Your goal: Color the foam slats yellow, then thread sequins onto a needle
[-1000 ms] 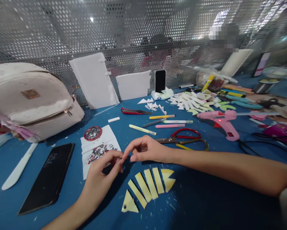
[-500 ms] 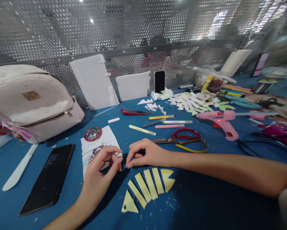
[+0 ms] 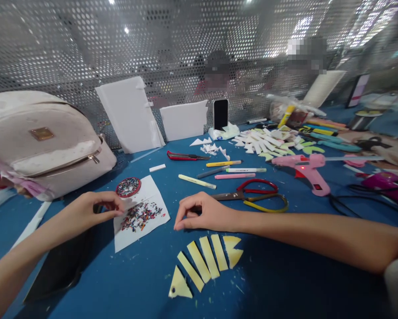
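Observation:
My left hand (image 3: 102, 207) hovers at the left edge of a white sheet of paper (image 3: 125, 239), its thumb and fingers closed in a pinch. Anything between its fingertips is too small to make out. Small mixed-colour beads or sequins (image 3: 144, 215) lie scattered on that paper. At the paper's top sits a round red-rimmed dish (image 3: 129, 187) of similar bits. My right hand (image 3: 199, 212) rests on the table, fingers curled and thumb pressed to them; what they hold, if anything, is hidden. Just below it, yellow foam strips (image 3: 209, 257) lie between a triangular head piece (image 3: 179, 283) and a notched tail piece (image 3: 232, 251).
Scissors (image 3: 243, 195) lie behind my right hand, near several markers (image 3: 197, 181) and a red box cutter (image 3: 187, 156). A pink glue gun (image 3: 310, 168) is at the right, cut foam scraps (image 3: 261, 141) behind it. A backpack (image 3: 46, 141) stands left; a black phone (image 3: 57, 270) lies under my left arm.
My left hand has moved left, from beside my right hand to the paper's left edge, uncovering the scattered beads. My right hand and the yellow pieces have stayed in place.

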The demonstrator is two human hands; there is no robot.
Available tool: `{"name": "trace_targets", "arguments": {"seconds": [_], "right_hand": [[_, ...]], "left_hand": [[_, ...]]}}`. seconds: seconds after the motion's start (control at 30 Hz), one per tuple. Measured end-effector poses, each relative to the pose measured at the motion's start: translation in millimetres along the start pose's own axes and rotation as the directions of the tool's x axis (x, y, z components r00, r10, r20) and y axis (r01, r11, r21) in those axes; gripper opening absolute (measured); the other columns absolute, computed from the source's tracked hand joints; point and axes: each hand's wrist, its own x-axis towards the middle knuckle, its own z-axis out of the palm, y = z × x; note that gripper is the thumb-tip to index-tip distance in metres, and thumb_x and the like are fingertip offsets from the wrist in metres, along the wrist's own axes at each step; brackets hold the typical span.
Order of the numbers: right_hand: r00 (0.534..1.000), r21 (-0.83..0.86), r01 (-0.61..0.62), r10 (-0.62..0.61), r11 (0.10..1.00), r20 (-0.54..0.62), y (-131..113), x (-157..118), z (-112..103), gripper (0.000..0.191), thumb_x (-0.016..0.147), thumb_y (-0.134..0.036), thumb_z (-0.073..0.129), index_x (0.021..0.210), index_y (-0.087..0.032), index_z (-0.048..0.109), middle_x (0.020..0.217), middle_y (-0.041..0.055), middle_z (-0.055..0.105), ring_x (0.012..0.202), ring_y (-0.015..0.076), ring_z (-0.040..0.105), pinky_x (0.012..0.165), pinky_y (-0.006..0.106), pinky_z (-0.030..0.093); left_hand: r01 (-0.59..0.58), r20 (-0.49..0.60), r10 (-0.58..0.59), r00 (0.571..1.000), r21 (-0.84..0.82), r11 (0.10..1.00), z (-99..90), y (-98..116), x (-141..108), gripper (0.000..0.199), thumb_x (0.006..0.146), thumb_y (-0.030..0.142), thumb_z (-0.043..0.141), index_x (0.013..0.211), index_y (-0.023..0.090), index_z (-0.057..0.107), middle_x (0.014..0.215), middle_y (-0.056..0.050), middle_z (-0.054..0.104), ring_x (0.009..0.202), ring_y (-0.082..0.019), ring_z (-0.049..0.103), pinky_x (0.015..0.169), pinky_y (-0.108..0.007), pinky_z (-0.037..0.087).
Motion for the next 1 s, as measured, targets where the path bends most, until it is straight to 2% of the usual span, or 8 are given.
{"name": "trace_targets", "arguments": {"seconds": [0.13, 0.27, 0.43, 0.77, 1.0], "right_hand": [[1.0, -0.009, 0.014, -0.014, 1.0, 0.004, 2, 0, 0, 0.029, 0.082, -0.044, 0.081, 0.085, -0.016, 0.077, 0.056, -0.0067, 0.039, 0.056, 0.0092, 0.035, 0.056, 0.025, 0.033], [1.0, -0.02, 0.019, -0.019, 1.0, 0.004, 3, 0, 0, 0.026, 0.083, -0.042, 0.08, 0.086, -0.016, 0.077, 0.056, -0.0064, 0.038, 0.058, 0.0103, 0.037, 0.056, 0.025, 0.033], [1.0, -0.011, 0.025, -0.025, 1.0, 0.007, 1, -1, 0, 0.023, 0.083, -0.039, 0.08, 0.085, -0.016, 0.077, 0.054, -0.0067, 0.038, 0.06, 0.011, 0.039, 0.059, 0.025, 0.034], [1.0, 0.002, 0.019, -0.019, 1.0, 0.02, 2, -1, 0, 0.022, 0.084, -0.037, 0.08, 0.086, -0.015, 0.076, 0.054, -0.0083, 0.036, 0.055, 0.0083, 0.033, 0.057, 0.025, 0.031], [1.0, 0.03, 0.008, -0.009, 1.0, 0.018, -1, -1, 0, 0.023, 0.082, -0.036, 0.081, 0.084, -0.014, 0.076, 0.054, -0.0082, 0.039, 0.051, 0.0066, 0.031, 0.053, 0.024, 0.028]], "left_hand": [[-0.033, 0.063, 0.033, 0.997, -0.004, 0.999, 5.6, -4, 1, 0.017, 0.085, 0.039, 0.067, 0.08, 0.027, 0.078, 0.09, -0.006, 0.077, 0.084, -0.024, 0.071, 0.077, -0.034, 0.056], [-0.027, 0.108, 0.029, 0.994, -0.024, 0.999, 8.3, 0, 3, 0.016, 0.083, 0.038, 0.068, 0.077, 0.027, 0.079, 0.083, -0.006, 0.077, 0.076, -0.022, 0.07, 0.071, -0.032, 0.055], [-0.012, 0.108, 0.014, 0.994, -0.017, 1.0, 10.0, -1, 4, 0.016, 0.082, 0.037, 0.069, 0.074, 0.026, 0.078, 0.077, -0.004, 0.076, 0.071, -0.02, 0.069, 0.066, -0.029, 0.053], [-0.021, 0.128, 0.015, 0.992, 0.046, 0.999, 12.7, -2, 3, 0.016, 0.083, 0.036, 0.067, 0.074, 0.025, 0.074, 0.075, -0.002, 0.072, 0.064, -0.016, 0.062, 0.061, -0.025, 0.048], [0.006, 0.138, -0.026, 0.99, 0.146, 0.989, 5.8, 4, -2, 0.013, 0.085, 0.03, 0.058, 0.079, 0.02, 0.065, 0.074, 0.0, 0.07, 0.068, -0.016, 0.063, 0.066, -0.025, 0.047]]}}
